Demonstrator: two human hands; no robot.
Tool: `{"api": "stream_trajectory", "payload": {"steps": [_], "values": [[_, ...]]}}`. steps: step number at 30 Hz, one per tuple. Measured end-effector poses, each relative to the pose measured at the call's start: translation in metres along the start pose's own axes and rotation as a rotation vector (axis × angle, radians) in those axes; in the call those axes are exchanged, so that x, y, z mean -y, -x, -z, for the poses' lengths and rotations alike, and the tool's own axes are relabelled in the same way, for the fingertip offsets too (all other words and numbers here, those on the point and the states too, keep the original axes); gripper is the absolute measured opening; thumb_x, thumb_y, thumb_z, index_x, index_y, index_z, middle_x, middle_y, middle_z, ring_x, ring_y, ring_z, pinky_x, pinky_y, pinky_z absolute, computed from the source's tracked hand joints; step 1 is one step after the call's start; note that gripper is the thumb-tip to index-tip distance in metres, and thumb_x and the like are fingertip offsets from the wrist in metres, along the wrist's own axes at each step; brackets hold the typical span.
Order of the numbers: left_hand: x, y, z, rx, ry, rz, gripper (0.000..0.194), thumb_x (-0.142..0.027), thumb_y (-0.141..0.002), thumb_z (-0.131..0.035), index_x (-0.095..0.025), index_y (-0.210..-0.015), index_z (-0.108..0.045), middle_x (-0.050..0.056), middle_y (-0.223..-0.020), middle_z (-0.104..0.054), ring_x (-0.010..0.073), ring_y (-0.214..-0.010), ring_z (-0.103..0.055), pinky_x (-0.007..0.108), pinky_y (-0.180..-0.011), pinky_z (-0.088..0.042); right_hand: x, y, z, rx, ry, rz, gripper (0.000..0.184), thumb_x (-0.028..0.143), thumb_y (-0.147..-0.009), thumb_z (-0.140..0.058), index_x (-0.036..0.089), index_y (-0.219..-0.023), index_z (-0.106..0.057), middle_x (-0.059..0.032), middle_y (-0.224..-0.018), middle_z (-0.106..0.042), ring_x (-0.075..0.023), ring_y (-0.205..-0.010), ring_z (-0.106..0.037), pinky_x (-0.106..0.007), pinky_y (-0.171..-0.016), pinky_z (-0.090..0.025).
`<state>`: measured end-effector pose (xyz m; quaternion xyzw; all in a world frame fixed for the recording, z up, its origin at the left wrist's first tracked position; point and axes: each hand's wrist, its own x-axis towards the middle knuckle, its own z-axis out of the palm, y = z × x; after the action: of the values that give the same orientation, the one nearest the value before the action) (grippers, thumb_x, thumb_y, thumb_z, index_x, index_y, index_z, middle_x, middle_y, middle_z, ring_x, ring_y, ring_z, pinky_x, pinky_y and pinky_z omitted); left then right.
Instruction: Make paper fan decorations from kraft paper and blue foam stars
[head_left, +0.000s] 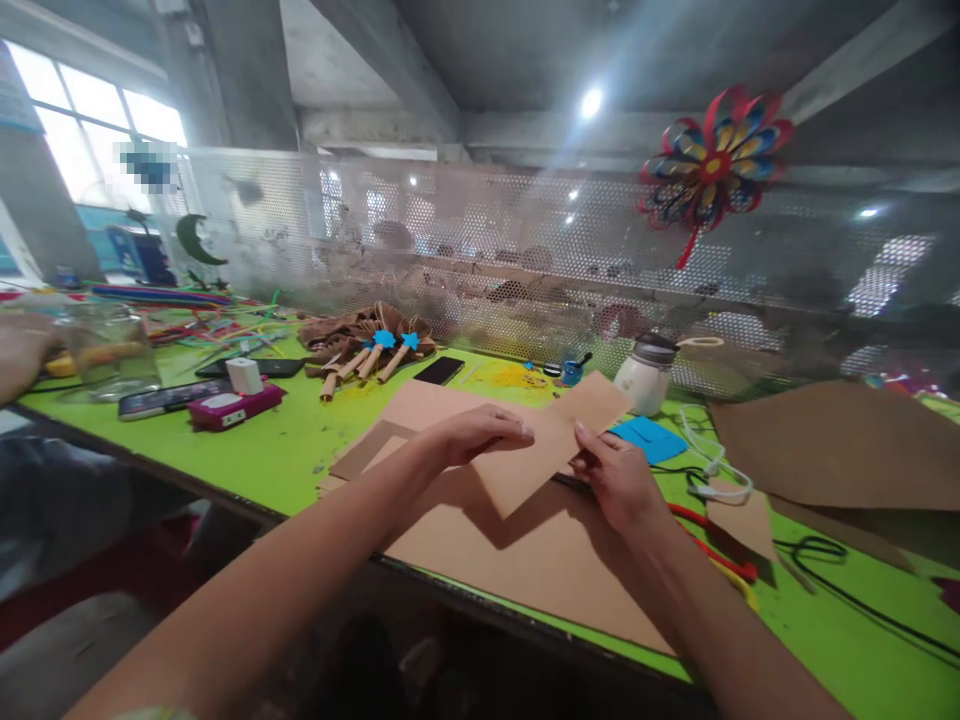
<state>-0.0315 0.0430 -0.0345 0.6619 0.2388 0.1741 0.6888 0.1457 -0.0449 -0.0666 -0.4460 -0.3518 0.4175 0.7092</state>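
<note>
Counter (247, 460), bright green, is filling much of the lower frame. A brown sheet (525, 580) is lying lower centre. Mid-frame, a smaller card (551, 450) is slanting over it; left hand (480, 435) and right hand (616, 475) are gripping it between fingers. Blue paper (651, 438) is lying right of centre.

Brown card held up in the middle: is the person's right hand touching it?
Touching. The head view shows the right hand at the card's edge, thumb overlapping it.

On the table (240, 455), a phone (440, 371) lies behind cardboard (487, 570), left of a container (643, 380).
</note>
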Motion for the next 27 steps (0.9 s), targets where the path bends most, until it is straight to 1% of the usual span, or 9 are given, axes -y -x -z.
{"api": "stream_trajectory", "payload": {"steps": [6, 8, 11, 13, 17, 19, 23, 25, 27], "values": [[0.020, 0.005, -0.002, 0.064, -0.005, 0.045, 0.024, -0.034, -0.063, -0.072, -0.011, -0.069, -0.069, 0.002, -0.058, -0.063, 0.0111, -0.050, -0.052, 0.024, -0.053, -0.041, 0.004, -0.009, 0.008, -0.130, -0.044, 0.047, 0.034, 0.035, -0.048, -0.080, 0.013, -0.058, -0.058, 0.0039, -0.049, -0.053, -0.0044, -0.039, -0.040, -0.017, -0.034, -0.028], [0.020, 0.009, -0.001, 0.077, -0.032, 0.045, 0.024, -0.035, -0.064, -0.071, -0.011, -0.070, -0.069, 0.002, -0.054, -0.062, 0.0102, -0.047, -0.050, 0.023, -0.052, -0.040, 0.007, -0.011, 0.009, -0.161, -0.056, 0.072, 0.033, 0.034, -0.048, -0.080, 0.013, -0.058, -0.058, 0.0037, -0.050, -0.053, -0.0039, -0.038, -0.039, -0.017, -0.034, -0.027], [0.016, 0.009, 0.002, 0.122, -0.178, 0.042, 0.028, -0.038, -0.066, -0.070, -0.011, -0.070, -0.069, 0.004, -0.055, -0.063, 0.0101, -0.047, -0.051, 0.022, -0.050, -0.036, 0.011, -0.014, 0.010, -0.188, -0.056, 0.114, 0.032, 0.035, -0.049, -0.079, 0.013, -0.056, -0.056, 0.0034, -0.050, -0.052, -0.0042, -0.038, -0.039, -0.018, -0.034, -0.026], [0.015, 0.007, 0.002, 0.102, -0.263, 0.010, 0.031, -0.042, -0.067, -0.067, -0.011, -0.067, -0.068, 0.004, -0.053, -0.062, 0.0100, -0.046, -0.051, 0.021, -0.049, -0.033, 0.012, -0.015, 0.010, -0.201, -0.051, 0.129, 0.032, 0.036, -0.049, -0.078, 0.014, -0.055, -0.055, 0.0038, -0.047, -0.051, -0.0044, -0.038, -0.038, -0.018, -0.033, -0.025], [0.015, 0.002, 0.000, -0.036, -0.462, -0.036, 0.038, -0.048, -0.066, -0.066, -0.012, -0.055, -0.061, 0.000, -0.047, -0.055, 0.0088, -0.043, -0.044, 0.022, -0.045, -0.029, 0.011, -0.018, 0.012, -0.213, -0.046, 0.153, 0.034, 0.037, -0.049, -0.078, 0.015, -0.055, -0.054, 0.0049, -0.044, -0.048, -0.0042, -0.037, -0.037, -0.018, -0.033, -0.024], [0.015, 0.002, -0.001, -0.070, -0.539, -0.070, 0.039, -0.049, -0.067, -0.064, -0.013, -0.053, -0.059, -0.002, -0.044, -0.050, 0.0081, -0.041, -0.040, 0.022, -0.044, -0.027, 0.010, -0.020, 0.013, -0.211, -0.049, 0.162, 0.034, 0.037, -0.049, -0.078, 0.015, -0.054, -0.053, 0.0052, -0.044, -0.047, -0.0043, -0.037, -0.036, -0.018, -0.033, -0.024], [0.011, 0.006, -0.002, -0.064, -0.598, -0.106, 0.042, -0.048, -0.068, -0.063, -0.014, -0.046, -0.052, -0.005, -0.039, -0.041, 0.0057, -0.038, -0.031, 0.022, -0.042, -0.020, 0.010, -0.022, 0.015, -0.187, -0.061, 0.159, 0.033, 0.037, -0.050, -0.078, 0.014, -0.054, -0.053, 0.0050, -0.046, -0.047, -0.0042, -0.038, -0.036, -0.018, -0.034, -0.024], [0.009, 0.007, -0.001, -0.053, -0.589, -0.106, 0.042, -0.048, -0.069, -0.062, -0.013, -0.047, -0.054, -0.006, -0.037, -0.038, 0.0051, -0.037, -0.028, 0.022, -0.042, -0.018, 0.011, -0.023, 0.016, -0.168, -0.070, 0.157, 0.033, 0.037, -0.050, -0.078, 0.014, -0.055, -0.054, 0.0049, -0.047, -0.047, -0.0041, -0.039, -0.037, -0.018, -0.034, -0.024], [0.009, 0.009, 0.000, -0.006, -0.546, -0.099, 0.040, -0.047, -0.071, -0.062, -0.012, -0.052, -0.059, -0.005, -0.038, -0.042, 0.0054, -0.037, -0.031, 0.021, -0.042, -0.021, 0.013, -0.023, 0.017, -0.145, -0.076, 0.152, 0.034, 0.037, -0.051, -0.078, 0.014, -0.055, -0.054, 0.0048, -0.048, -0.047, -0.0041, -0.040, -0.037, -0.017, -0.035, -0.024]]}}
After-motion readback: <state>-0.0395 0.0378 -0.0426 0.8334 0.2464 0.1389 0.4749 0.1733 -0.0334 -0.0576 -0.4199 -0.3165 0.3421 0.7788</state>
